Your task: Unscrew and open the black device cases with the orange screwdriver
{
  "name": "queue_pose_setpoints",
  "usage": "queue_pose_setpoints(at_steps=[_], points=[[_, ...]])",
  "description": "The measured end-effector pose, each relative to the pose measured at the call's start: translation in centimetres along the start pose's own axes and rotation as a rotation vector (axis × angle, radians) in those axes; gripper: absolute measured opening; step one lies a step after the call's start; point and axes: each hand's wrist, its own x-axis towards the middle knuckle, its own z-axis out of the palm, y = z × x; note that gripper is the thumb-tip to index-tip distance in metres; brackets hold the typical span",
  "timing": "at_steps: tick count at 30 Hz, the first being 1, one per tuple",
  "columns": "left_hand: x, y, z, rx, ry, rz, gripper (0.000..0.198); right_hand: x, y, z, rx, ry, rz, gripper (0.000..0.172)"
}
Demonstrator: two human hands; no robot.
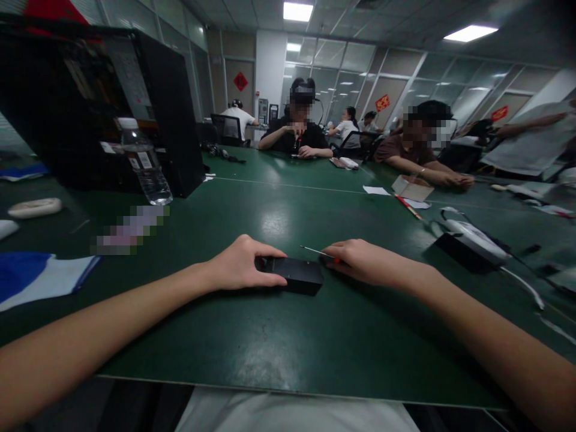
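A small black rectangular box [299,275] lies on the green table [261,336] in front of me. My left hand [245,264] is closed round its left end, thumb on the near side and fingers on the far side. In my right hand [360,261] is a screwdriver [317,250] with a thin metal shaft and a bit of red at the handle. Its tip points left, over the far side of the box and apart from my left fingers. Most of the screwdriver's handle is hidden inside my right hand.
A water bottle [144,162] stands before a large black computer case [166,102] at the left. Blue-and-white cloth or paper [40,273] lies nearer. On the right are a white device with cables [477,237] and a small box [411,188]. Several people sit beyond.
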Motion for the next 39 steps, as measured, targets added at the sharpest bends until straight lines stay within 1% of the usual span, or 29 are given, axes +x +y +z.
queue_pose_setpoints(at_steps=[2,5,10,12,14,17,19,22,25,31,34,37,39], points=[[0.0,0.3,0.3,0.006,0.013,0.005,0.052,-0.4,0.5,0.5,0.023,0.029,0.025,0.023],[-0.1,0.7,0.7,0.017,0.021,0.027,0.049,-0.5,0.7,0.9,0.033,0.068,0.021,0.026],[-0.3,1.1,1.1,0.030,0.048,0.068,0.042,-0.5,0.1,0.5,-0.026,0.055,0.048,0.029],[-0.3,1.2,1.2,0.033,0.055,0.073,0.039,-0.7,-0.5,0.0,-0.055,0.091,0.046,0.031],[-0.3,1.2,1.3,0.038,0.063,0.071,0.038,-1.0,-1.3,-0.4,-0.024,0.164,0.003,0.035],[-0.3,1.3,1.3,0.050,0.079,0.067,0.036,-1.6,-2.8,-0.9,0.113,0.258,-0.100,0.037],[-0.2,1.3,1.3,0.050,0.077,0.073,0.036,-1.8,-3.7,-1.0,0.171,0.287,-0.154,0.038],[-0.2,1.3,1.2,0.042,0.069,0.079,0.038,-1.9,-4.5,-0.7,0.180,0.298,-0.191,0.039],[-0.2,1.2,1.1,0.052,0.071,0.070,0.038,-1.8,-4.6,-0.4,0.173,0.309,-0.200,0.035],[-0.1,1.1,1.2,0.042,0.074,0.060,0.039,-1.5,-4.3,0.0,0.194,0.330,-0.205,0.033],[-0.1,1.0,1.2,0.022,0.063,0.056,0.035,-1.3,-4.3,0.1,0.188,0.329,-0.193,0.031],[0.0,0.9,1.1,-0.042,0.054,0.006,0.032,-1.2,-4.2,0.2,0.181,0.351,-0.184,0.031],[0.1,0.8,1.0,-0.085,0.067,-0.039,0.033,-1.1,-4.1,0.3,0.194,0.383,-0.174,0.030]])
